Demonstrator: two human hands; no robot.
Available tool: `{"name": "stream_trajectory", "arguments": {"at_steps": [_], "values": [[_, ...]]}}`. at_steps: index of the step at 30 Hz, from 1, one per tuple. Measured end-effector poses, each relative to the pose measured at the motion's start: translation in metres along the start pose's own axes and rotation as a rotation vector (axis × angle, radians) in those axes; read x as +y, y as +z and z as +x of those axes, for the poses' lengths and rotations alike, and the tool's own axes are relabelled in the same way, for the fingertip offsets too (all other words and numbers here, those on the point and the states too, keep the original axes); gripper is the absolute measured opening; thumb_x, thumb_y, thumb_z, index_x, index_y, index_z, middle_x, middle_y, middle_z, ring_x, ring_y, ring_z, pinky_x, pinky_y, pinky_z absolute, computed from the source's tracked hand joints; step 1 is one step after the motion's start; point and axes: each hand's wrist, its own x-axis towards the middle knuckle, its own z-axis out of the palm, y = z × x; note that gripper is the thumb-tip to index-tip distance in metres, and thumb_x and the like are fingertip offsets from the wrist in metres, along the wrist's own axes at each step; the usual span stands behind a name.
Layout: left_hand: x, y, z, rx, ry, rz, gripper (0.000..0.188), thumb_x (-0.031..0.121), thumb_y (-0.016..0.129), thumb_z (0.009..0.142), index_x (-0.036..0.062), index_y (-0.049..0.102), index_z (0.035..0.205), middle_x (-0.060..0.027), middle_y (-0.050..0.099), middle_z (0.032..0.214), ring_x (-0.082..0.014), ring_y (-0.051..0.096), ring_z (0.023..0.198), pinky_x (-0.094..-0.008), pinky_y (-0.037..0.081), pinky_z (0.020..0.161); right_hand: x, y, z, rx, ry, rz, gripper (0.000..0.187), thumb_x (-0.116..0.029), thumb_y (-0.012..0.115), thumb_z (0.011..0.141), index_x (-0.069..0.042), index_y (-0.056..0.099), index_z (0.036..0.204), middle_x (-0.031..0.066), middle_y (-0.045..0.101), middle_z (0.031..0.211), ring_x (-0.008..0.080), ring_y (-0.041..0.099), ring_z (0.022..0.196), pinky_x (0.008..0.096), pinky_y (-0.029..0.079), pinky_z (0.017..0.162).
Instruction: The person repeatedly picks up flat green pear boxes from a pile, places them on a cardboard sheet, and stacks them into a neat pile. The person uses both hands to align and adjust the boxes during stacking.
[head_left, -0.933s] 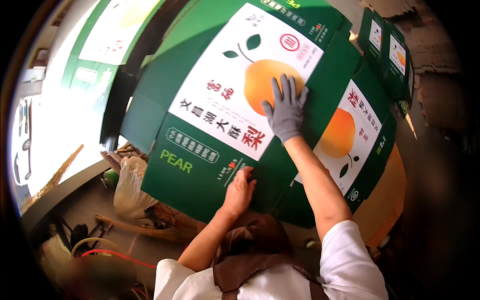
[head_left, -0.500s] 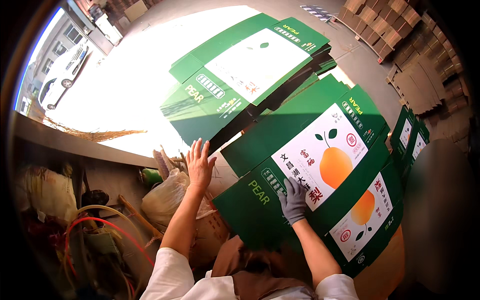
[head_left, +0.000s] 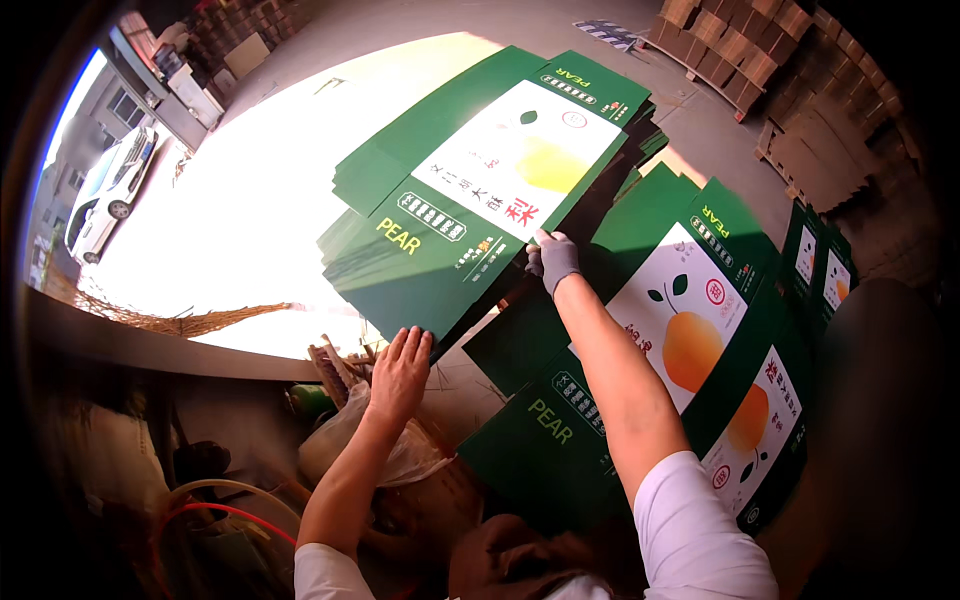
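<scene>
Two stacks of flat green printed cartons lie before me. The far stack's top carton [head_left: 455, 95] has a white panel with a yellow pear. At its near corner is my bare left hand [head_left: 402, 375], fingers together on the edge and thumb hidden. My right hand [head_left: 554, 262], in a grey glove, is closed on the right edge of that same carton, fingers curled at the rim. Under my right forearm lies the nearer stack's top carton [head_left: 550, 425], green with an orange-yellow pear on white, partly covered by the arm.
More green cartons [head_left: 822, 265] stand at the right. Brown cardboard stacks [head_left: 715, 60] fill the far right. Left of me are a plastic bag [head_left: 335, 440], a red hose [head_left: 225, 508] and a straw broom [head_left: 185, 322]. A white car [head_left: 110, 195] stands outside.
My right hand has left the nearer stack and reached forward to the far stack's edge. My left hand has come down onto the near corner. The view has shifted slightly.
</scene>
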Motion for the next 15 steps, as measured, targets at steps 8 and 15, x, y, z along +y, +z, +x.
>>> {"name": "stream_trajectory", "arguments": {"at_steps": [8,15], "values": [[0.123,-0.043,-0.086,-0.246,0.269,-0.241,0.063,0.018,0.058,0.082,0.0142,0.044,0.142,-0.0130,0.035,0.152,-0.0306,0.033,0.141,-0.0568,0.028,0.109,-0.004,-0.128,-0.177,0.050,0.005,0.001,0.011,-0.018,0.060,0.092,-0.007,0.056,0.092,0.0032,0.059,0.071,0.0112,0.051,0.046,0.0273,0.050,0.045],[0.239,0.006,-0.172,-0.394,0.543,-0.531,0.051,0.018,0.044,0.093,0.0120,0.041,0.143,-0.0175,0.028,0.155,-0.0341,0.031,0.141,-0.0540,0.033,0.108,0.080,-0.303,-0.275,0.325,0.148,-0.181,0.012,-0.021,0.059,0.093,-0.009,0.057,0.091,0.0014,0.056,0.067,0.0100,0.049,0.048,0.0255,0.046,0.043]]}}
